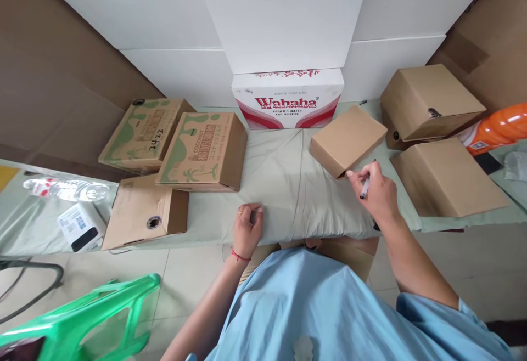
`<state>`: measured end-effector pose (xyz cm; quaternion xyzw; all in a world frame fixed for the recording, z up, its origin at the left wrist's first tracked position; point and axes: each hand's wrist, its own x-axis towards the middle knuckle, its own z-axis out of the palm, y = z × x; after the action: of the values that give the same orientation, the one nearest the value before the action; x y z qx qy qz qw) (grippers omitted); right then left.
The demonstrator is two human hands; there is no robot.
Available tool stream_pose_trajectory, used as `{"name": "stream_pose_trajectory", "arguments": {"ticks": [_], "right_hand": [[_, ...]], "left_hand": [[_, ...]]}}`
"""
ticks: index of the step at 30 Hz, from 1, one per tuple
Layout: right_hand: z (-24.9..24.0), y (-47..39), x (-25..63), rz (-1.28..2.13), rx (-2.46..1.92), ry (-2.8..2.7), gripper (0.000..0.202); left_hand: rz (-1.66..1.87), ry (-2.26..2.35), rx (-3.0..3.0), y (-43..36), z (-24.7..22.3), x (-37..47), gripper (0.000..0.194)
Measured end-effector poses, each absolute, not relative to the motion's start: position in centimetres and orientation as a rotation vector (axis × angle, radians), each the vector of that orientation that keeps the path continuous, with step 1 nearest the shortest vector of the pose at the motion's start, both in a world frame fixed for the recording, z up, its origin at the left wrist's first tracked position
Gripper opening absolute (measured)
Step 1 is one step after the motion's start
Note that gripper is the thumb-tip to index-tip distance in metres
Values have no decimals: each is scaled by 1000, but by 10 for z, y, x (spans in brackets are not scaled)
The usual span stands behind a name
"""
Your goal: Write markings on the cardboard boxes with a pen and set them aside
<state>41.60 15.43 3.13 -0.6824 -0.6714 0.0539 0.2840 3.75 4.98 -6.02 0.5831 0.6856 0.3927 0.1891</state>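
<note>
My right hand is closed on a marker pen, a pale barrel with a dark end that juts below the fingers. Its outstretched fingertip is at the near corner of a plain brown cardboard box, which sits at an angle on the cloth-covered table. Whether that fingertip presses on the box I cannot tell. My left hand rests at the table's front edge, fingers curled in loosely, with nothing visible in them.
Printed coconut cartons and a brown box with a hole stand left. A Wahaba-style white carton, lettered Wahaha, is at the back. Brown boxes and an orange bottle lie right. A green stool stands lower left.
</note>
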Motion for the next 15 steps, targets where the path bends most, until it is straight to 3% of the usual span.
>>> {"name": "stream_pose_trajectory", "arguments": {"ticks": [6, 10, 15], "right_hand": [[34, 171, 426, 61, -1688, -1496, 28], [48, 234, 443, 8, -1948, -1613, 35], [53, 270, 452, 252, -2201, -1670, 32]], "left_hand": [[1124, 1734, 1428, 97, -52, 64, 41], [1094, 1587, 1340, 123, -56, 87, 50], [1121, 1522, 1198, 110, -59, 91, 56]]}}
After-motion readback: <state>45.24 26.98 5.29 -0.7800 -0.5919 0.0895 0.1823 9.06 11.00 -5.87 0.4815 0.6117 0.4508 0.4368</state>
